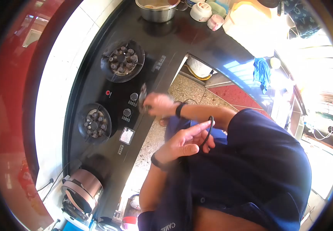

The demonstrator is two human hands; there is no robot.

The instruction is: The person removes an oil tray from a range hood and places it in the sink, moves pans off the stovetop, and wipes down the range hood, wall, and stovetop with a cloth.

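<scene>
My left hand [185,141], with a dark band at the wrist, is raised in front of my dark blue shirt. A thin black loop [211,133] hangs across its curled fingers, its lower end near the thumb. Whether it is a cord or a rubber ring I cannot tell. My right hand [160,104] is closed and smeared by motion at the front edge of the black gas stove [116,94]. A blurred grey thing [143,94] sticks out of its fingers over the stove, near the two control knobs [130,104]; its kind is not clear.
Two burners [122,61] sit on the counter along the tiled wall. A brownish-pink rice cooker [82,190] stands at the lower left. A steel pot [157,13] and several jars [201,11] are at the top. A blue cloth [262,73] hangs at the right.
</scene>
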